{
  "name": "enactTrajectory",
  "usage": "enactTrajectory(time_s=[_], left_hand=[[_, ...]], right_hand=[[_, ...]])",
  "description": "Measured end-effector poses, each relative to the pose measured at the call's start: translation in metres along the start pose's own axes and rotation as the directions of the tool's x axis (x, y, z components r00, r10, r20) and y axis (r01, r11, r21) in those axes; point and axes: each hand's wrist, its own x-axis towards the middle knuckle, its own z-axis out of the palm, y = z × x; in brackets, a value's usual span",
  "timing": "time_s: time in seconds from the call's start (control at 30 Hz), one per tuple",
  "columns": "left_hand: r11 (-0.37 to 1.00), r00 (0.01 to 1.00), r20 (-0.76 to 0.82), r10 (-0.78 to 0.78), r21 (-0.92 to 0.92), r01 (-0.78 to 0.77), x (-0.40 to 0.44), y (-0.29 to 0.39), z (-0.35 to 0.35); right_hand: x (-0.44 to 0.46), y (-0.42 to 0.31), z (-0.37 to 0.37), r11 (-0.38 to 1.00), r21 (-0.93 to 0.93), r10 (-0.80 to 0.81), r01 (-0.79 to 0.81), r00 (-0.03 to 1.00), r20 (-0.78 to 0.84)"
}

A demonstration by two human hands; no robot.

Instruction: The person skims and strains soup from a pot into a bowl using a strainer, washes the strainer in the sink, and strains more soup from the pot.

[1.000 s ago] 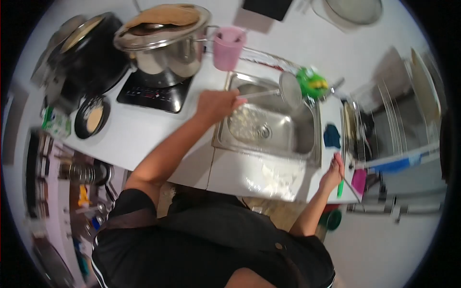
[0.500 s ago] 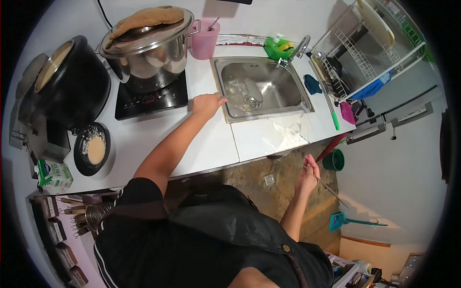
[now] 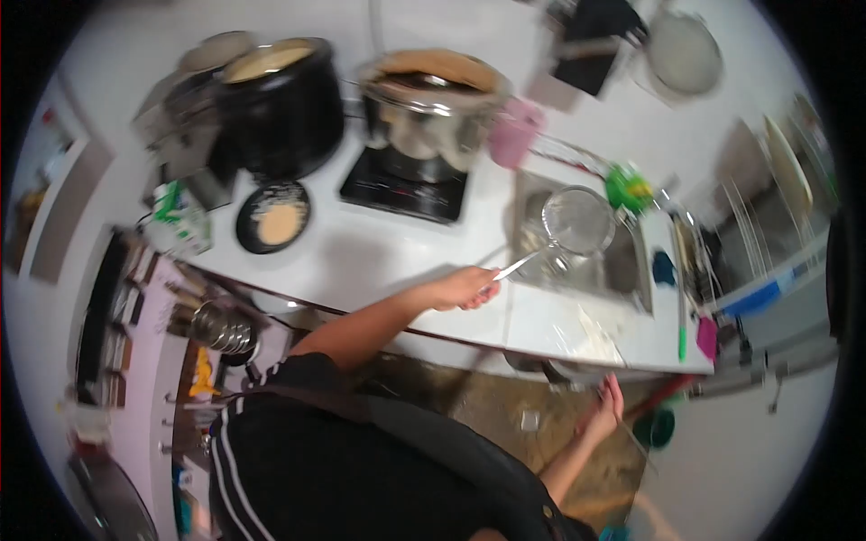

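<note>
My left hand (image 3: 465,288) is closed around the handle of a round mesh strainer (image 3: 579,221), held up over the near-left part of the steel sink (image 3: 636,284). Its mesh hides part of the basin and drain. Off the front edge of the counter, my right hand (image 3: 603,415) is lifted with its fingers bent together. A thin rod (image 3: 639,444) shows faintly beside it, blurred, and seems to be held in those fingers.
Left of the sink, a lidded steel pot (image 3: 437,113) sits on a black induction cooker (image 3: 406,185). Further left are a large black pot (image 3: 284,117), a black plate (image 3: 248,221) and a milk carton (image 3: 176,221). A pink pitcher (image 3: 514,135) stands behind. A dish rack (image 3: 749,225) is at right.
My left hand has drawn the strainer up out of the sink. The view has swung toward the left, bringing the shelves there into sight. My right hand stays off the counter's front edge.
</note>
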Motion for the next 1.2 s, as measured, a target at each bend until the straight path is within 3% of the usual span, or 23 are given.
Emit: enactTrajectory(time_s=[0.03,0.07,0.13,0.17,0.2,0.23,0.27,0.3,0.33,0.4,0.43,0.47,0.53,0.6,0.67,0.7,0.77,0.9,0.97,1.1,1.2], left_hand=[[0.98,0.984,0.011,0.18,0.084,-0.18,-0.017,0.006,-0.014],[0.977,0.98,-0.034,0.195,0.092,-0.191,-0.037,0.017,-0.031],[0.832,0.838,-0.212,0.502,0.382,-0.402,-0.085,0.051,-0.066],[0.752,0.786,-0.282,0.55,0.577,-0.319,-0.112,0.075,-0.094],[0.412,0.502,-0.074,0.862,0.68,-0.607,-0.129,0.09,-0.131],[0.565,0.503,-0.402,0.765,0.794,-0.225,-0.168,0.12,-0.142],[0.448,0.311,-0.442,0.842,0.892,0.056,-0.198,0.15,-0.166],[0.451,0.183,-0.503,0.845,0.853,0.262,-0.229,0.18,-0.185],[0.378,0.022,-0.461,0.887,0.754,0.536,-0.255,0.204,-0.205],[0.216,-0.067,-0.235,0.97,0.695,0.686,-0.296,0.247,-0.247],[0.141,-0.059,-0.152,0.987,0.61,0.78,-0.311,0.266,-0.273],[0.128,-0.049,-0.142,0.989,0.617,0.777,-0.324,0.283,-0.297],[-0.065,0.151,-0.165,0.975,0.438,0.897,-0.341,0.312,-0.327],[-0.146,0.216,-0.135,0.967,0.399,0.905,-0.345,0.321,-0.358],[-0.388,0.381,0.111,0.918,0.453,0.803,-0.347,0.325,-0.396],[-0.393,0.386,0.114,0.916,0.461,0.796,-0.347,0.327,-0.406],[-0.512,0.555,-0.018,0.832,0.36,0.78,-0.343,0.333,-0.427],[-0.591,0.612,0.075,0.788,0.374,0.715,-0.326,0.328,-0.456],[-0.566,0.59,0.058,0.805,0.371,0.736,-0.318,0.324,-0.456],[-0.539,0.598,0.013,0.801,0.449,0.712,-0.318,0.323,-0.446],[-0.503,0.62,-0.105,0.778,0.487,0.714,-0.323,0.329,-0.433]], right_hand=[[-0.002,0.0,-0.002,1.0,-0.006,0.01,-0.009,1.0,0.023],[0.0,0.01,-0.008,0.999,0.037,-0.004,0.003,0.999,0.036],[0.003,0.02,-0.014,0.999,0.039,-0.01,0.007,0.998,0.061],[0.001,0.017,-0.008,1.0,0.01,-0.027,0.026,0.998,0.054],[-0.003,0.011,-0.003,0.999,-0.022,-0.045,0.045,0.998,0.042],[-0.001,0.012,-0.003,0.999,-0.021,-0.045,0.046,0.998,0.043],[0.003,0.015,-0.003,0.996,-0.043,-0.081,0.082,0.996,0.036],[0.002,0.018,0.003,0.991,-0.065,-0.115,0.117,0.993,0.03],[-0.007,0.005,0.022,0.993,-0.104,-0.066,0.063,0.997,-0.03],[-0.01,0.019,0.038,0.99,-0.053,-0.13,0.129,0.991,-0.029],[-0.024,0.012,0.062,0.991,-0.072,-0.117,0.111,0.99,-0.076],[-0.034,0.016,0.078,0.992,-0.068,-0.112,0.106,0.99,-0.09],[-0.054,0.021,0.108,0.975,-0.047,-0.218,0.215,0.972,-0.084],[-0.078,0.023,0.138,0.976,-0.065,-0.213,0.207,0.97,-0.12],[-0.102,0.018,0.163,0.978,-0.147,-0.176,0.151,0.97,-0.171],[-0.113,0.017,0.168,0.977,-0.153,-0.175,0.148,0.968,-0.18],[-0.145,0.014,0.176,0.97,-0.108,-0.237,0.218,0.949,-0.208],[-0.165,-0.004,0.182,0.965,-0.114,-0.258,0.236,0.929,-0.265],[-0.165,-0.018,0.187,0.961,-0.226,-0.222,0.158,0.929,-0.296],[-0.139,-0.024,0.184,0.962,-0.204,-0.238,0.182,0.926,-0.294],[-0.121,-0.018,0.186,0.951,-0.185,-0.289,0.249,0.929,-0.232]])
